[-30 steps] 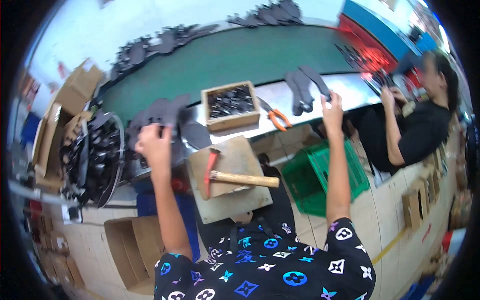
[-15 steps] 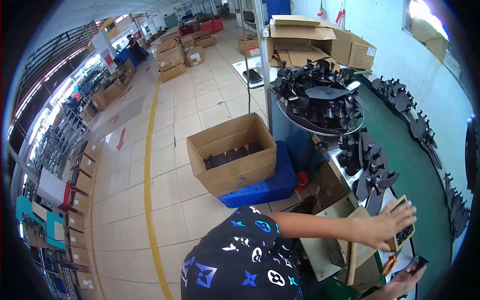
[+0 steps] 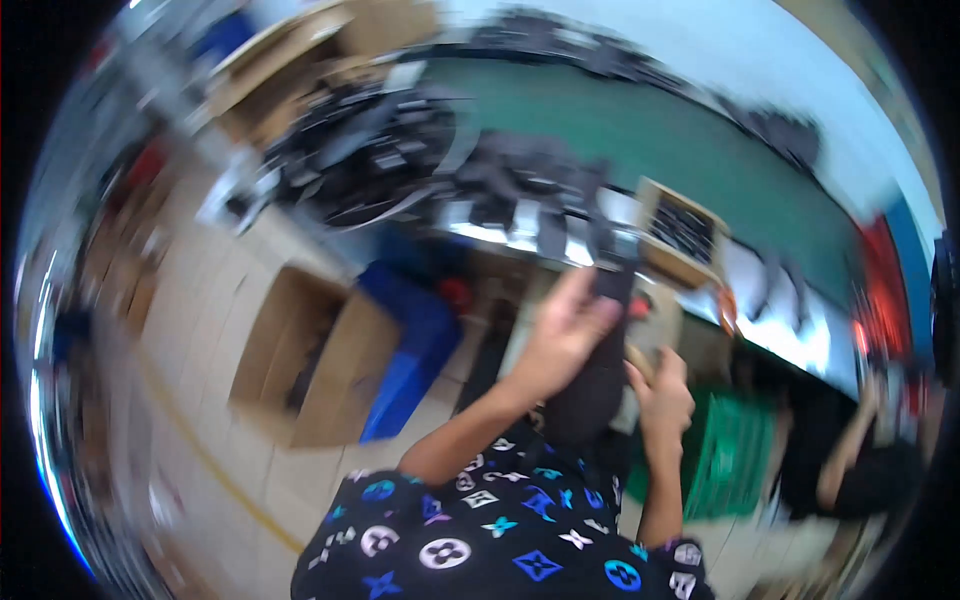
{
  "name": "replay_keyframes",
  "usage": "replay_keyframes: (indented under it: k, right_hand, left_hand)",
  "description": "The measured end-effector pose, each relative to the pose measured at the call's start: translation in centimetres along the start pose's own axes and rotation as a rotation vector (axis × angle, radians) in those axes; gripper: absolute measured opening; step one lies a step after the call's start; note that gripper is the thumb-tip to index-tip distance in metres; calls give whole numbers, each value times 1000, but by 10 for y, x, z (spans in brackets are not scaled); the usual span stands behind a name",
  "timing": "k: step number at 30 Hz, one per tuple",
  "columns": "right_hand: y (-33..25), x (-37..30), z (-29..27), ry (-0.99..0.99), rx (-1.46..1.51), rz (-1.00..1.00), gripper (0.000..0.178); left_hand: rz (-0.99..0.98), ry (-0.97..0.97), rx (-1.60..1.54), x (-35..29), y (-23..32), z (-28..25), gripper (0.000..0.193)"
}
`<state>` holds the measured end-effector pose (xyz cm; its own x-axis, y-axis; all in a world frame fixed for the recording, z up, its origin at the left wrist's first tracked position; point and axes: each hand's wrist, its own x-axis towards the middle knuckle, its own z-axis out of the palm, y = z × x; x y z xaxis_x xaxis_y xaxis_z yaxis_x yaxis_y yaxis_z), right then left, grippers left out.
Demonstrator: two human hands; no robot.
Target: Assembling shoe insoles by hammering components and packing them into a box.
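My left hand (image 3: 562, 340) is closed on the edge of a long, flat dark piece (image 3: 592, 385), which is held upright in front of my body; blur hides its exact kind. My right hand (image 3: 662, 405) has its fingers curled round a tan wooden handle (image 3: 640, 364), just right of the dark piece. What the handle belongs to is unclear. Beyond both hands, a pale work block (image 3: 655, 325) is partly covered. A shallow wooden box (image 3: 680, 232) of small dark parts sits on the bench, with orange-handled scissors or pliers (image 3: 726, 308) beside it.
Dark pieces (image 3: 520, 175) lie along the green-topped bench (image 3: 560, 110), near a heaped basin (image 3: 370, 165). Left on the floor, an open carton (image 3: 335, 385) stands by a blue crate (image 3: 410, 340). A green crate (image 3: 735, 450) and a co-worker's arm (image 3: 848, 445) are at right.
My view has swung right and blurred. My left hand has left the wooden box and now grips the long dark piece. My right hand, earlier holding a small dark part, is now at the wooden handle.
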<state>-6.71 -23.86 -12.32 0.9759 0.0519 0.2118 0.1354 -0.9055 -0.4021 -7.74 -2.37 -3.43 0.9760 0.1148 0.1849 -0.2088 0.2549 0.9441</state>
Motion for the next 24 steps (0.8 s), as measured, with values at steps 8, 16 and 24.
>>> replay_keyframes:
  k: [8,16,24]
  right_hand:
    - [94,-74,-4,247,423,337,42]
    - [126,-144,-37,256,1251,795,16]
    - [126,-112,-41,232,1282,625,20]
  left_hand:
    - [-2,-4,1379,27,-75,37,69]
    - [688,-256,1485,198,-108,58,16]
    - [429,-534,1654,278,-131,61,6]
